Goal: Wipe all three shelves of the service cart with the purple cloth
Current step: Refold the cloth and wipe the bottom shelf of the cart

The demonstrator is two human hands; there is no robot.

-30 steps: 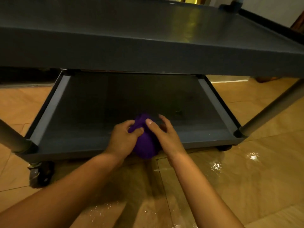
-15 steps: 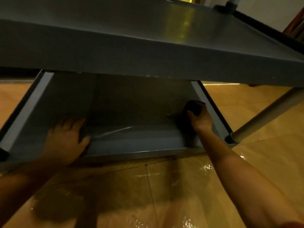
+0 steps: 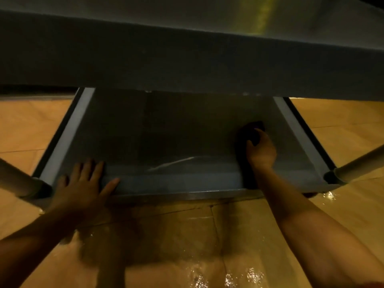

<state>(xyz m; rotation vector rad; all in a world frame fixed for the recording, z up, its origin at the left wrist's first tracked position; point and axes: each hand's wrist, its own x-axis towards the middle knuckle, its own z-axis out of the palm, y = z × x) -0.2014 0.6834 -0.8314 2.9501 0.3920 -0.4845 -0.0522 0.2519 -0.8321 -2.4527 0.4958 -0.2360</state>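
The purple cloth (image 3: 251,132) is being pressed onto the bottom shelf (image 3: 166,138), bunched beneath the curled fingers (image 3: 262,133) of the right hand (image 3: 260,150). The left hand (image 3: 80,188) is being braced, fingers spread, on the shelf's front rim. Soft and light, the cloth is probably best gripped from on top.

We press the purple cloth (image 3: 251,132) onto the bottom shelf (image 3: 166,132) at frame right with our right hand (image 3: 262,150). Our left hand (image 3: 81,188) lies flat, fingers spread, on the shelf's front rim, lower left.
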